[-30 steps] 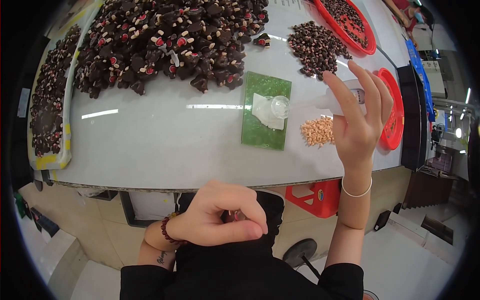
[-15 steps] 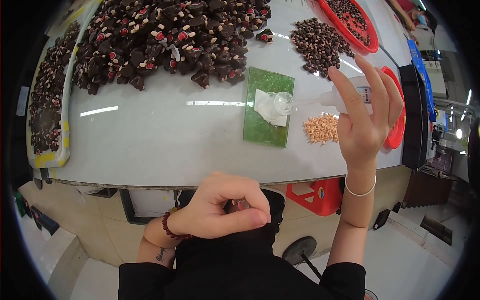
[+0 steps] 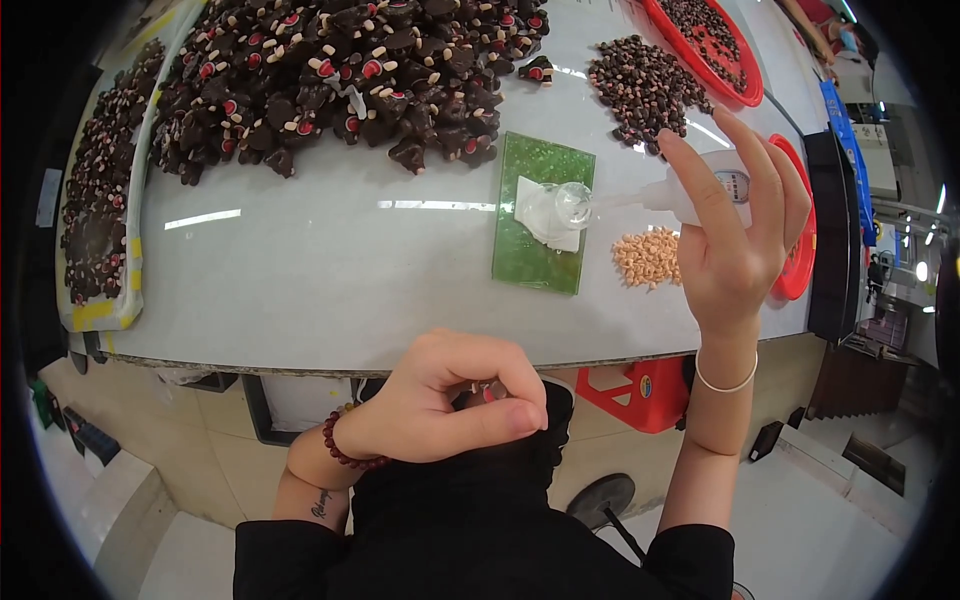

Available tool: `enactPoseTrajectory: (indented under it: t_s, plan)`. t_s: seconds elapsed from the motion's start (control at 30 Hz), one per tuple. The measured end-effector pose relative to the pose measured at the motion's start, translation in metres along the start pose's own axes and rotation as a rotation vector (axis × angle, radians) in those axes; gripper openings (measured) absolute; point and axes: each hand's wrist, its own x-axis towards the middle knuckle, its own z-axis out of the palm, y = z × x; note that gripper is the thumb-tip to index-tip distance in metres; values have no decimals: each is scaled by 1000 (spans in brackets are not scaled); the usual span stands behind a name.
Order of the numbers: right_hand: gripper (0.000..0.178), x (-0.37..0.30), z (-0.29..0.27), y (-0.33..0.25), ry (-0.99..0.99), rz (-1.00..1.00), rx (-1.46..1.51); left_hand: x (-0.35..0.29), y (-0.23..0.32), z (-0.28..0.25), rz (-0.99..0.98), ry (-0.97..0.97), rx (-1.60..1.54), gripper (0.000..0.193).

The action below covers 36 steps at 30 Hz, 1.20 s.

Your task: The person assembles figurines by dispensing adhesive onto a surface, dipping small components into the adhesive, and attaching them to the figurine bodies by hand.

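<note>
My left hand (image 3: 450, 395) is curled closed in front of the table edge. Between its fingers shows a small dark piece with a bit of red, too hidden to name. My right hand (image 3: 740, 235) is over the right side of the table, its fingers spread and stretched across a white squeeze bottle (image 3: 682, 192); its thumb is hidden. The bottle's clear nozzle points left, to a small clear cup (image 3: 573, 205). That cup sits tilted on a folded white tissue (image 3: 533, 222) on a green board (image 3: 530, 272). Small tan pieces (image 3: 645, 258) lie beside the hand.
A large heap of dark pieces with red and cream parts (image 3: 330, 90) covers the far left. A tray (image 3: 128, 290) of similar pieces stands at the left edge. Small dark pieces (image 3: 640, 90) lie near a red tray (image 3: 750, 90). Below is a red stool (image 3: 625, 400).
The view has shifted slightly, so the table's things appear a little to the right. My left hand is slightly higher in view; my right hand keeps its spread pose by the bottle.
</note>
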Motion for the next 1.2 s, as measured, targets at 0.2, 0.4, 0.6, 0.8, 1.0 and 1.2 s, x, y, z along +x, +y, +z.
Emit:
enactPoseTrajectory:
  t_s: [0.2, 0.4, 0.6, 0.8, 1.0, 1.2]
  plan:
    - [48, -4, -2, 8, -53, 44, 54, 0, 1, -2, -34, -33, -4, 10]
    - [45, -36, 1, 46, -66, 335, 442, -1, 7, 8, -146, 85, -192, 27]
    - [34, -89, 8, 90, -68, 986, 756, 1, 6, 9, -136, 80, -95, 27]
    - [38, -99, 10, 83, -1, 1003, 727, 6, 9, 20, -186, 116, -260, 18]
    - [16, -96, -27, 34, -152, 570, 407, 9, 7, 20, -193, 119, -255, 16]
    - [11, -94, -16, 22, -212, 630, 415, 15, 7, 19, -198, 84, -215, 17]
